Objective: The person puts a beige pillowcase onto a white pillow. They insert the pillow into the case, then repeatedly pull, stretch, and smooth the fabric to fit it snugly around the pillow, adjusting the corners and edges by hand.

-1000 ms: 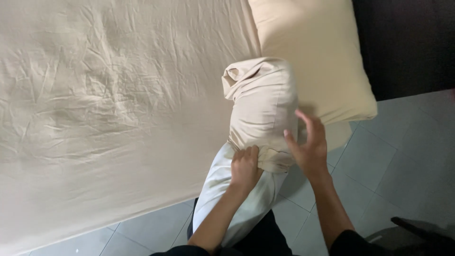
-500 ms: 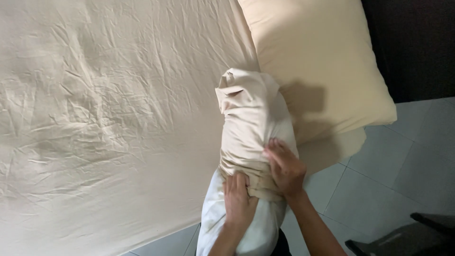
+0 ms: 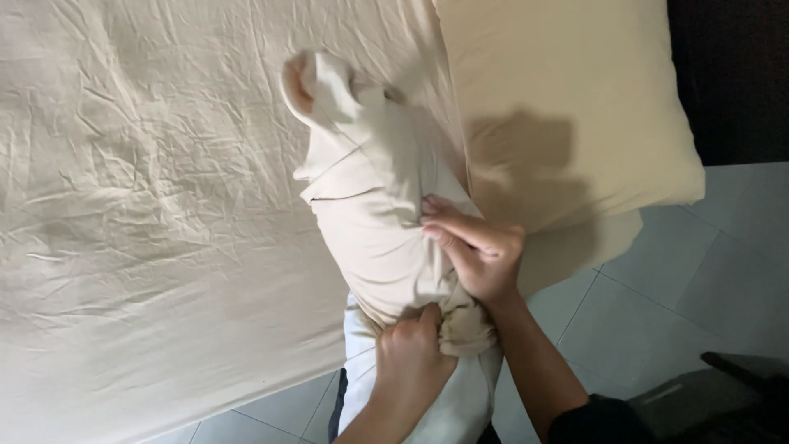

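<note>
Grey floor tiles [image 3: 657,321] show at the lower right, beside a bed [image 3: 148,205] spread with a wrinkled beige sheet, with one cased pillow [image 3: 567,107] lying at its head. Held upright over the bed's edge is a white pillow [image 3: 448,403], most of it already inside a beige pillowcase [image 3: 370,222] whose closed end flops over at the top. The left hand [image 3: 411,362] has its fingers clenched on the bunched hem of the case near the bottom; the right hand [image 3: 481,259] grips the cloth a little higher on the side, fingers curled into the fabric. Only the lower part of the white pillow is bare, below the gathered hem. The step in hand looks like drawing the case down over the pillow, and it seems well along. The next move would call for both grips to hold the hem firmly and pull it down evenly past the exposed end, while the filling is worked up into the slack top corners.
</note>
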